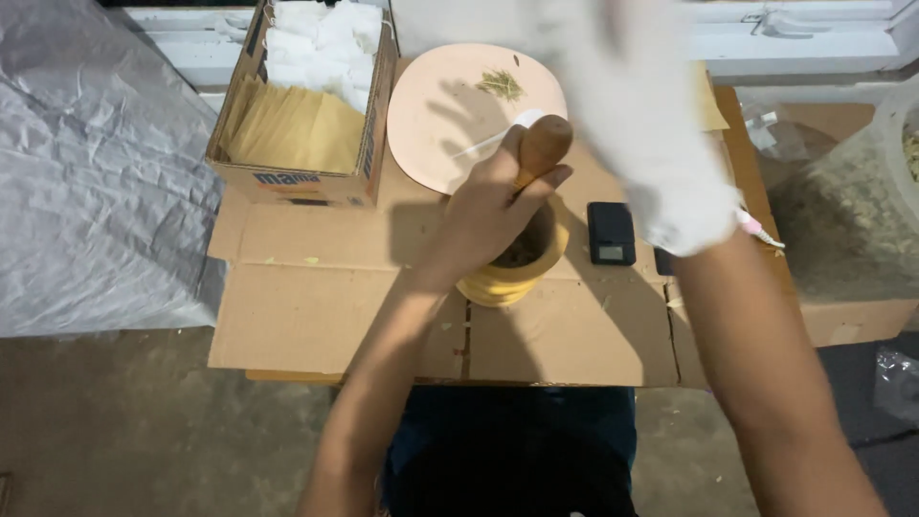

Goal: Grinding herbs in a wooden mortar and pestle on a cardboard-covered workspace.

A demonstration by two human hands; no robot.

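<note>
A person sits at a flattened cardboard sheet (316, 306) laid as a work surface. The left hand (488, 206) is clenched round a wooden pestle (542, 146), whose rounded top stands up above the fingers while its lower end goes down into a yellow wooden mortar (512, 273). The mortar stands upright near the middle of the cardboard, directly before the person, with dark material visible inside it.

The right hand (641, 105) is raised above the surface and blurred; it appears covered in, or holding, something white, and whether its fingers are clenched or released cannot be told. A thin pink and white object (761, 232) shows at the wrist edge of the white mass.

Just right of the mortar lies a small black pocket scale (611, 233). Behind the mortar rests a round pale pink plate (440, 124), bearing a small heap of dried green herb (501, 84) near its far rim. To the left of the plate stands an open cardboard box (287, 177) containing tan paper envelopes (297, 129) and white sachets (321, 43). Grey plastic sheeting (91, 172) covers the area at far left.
</note>
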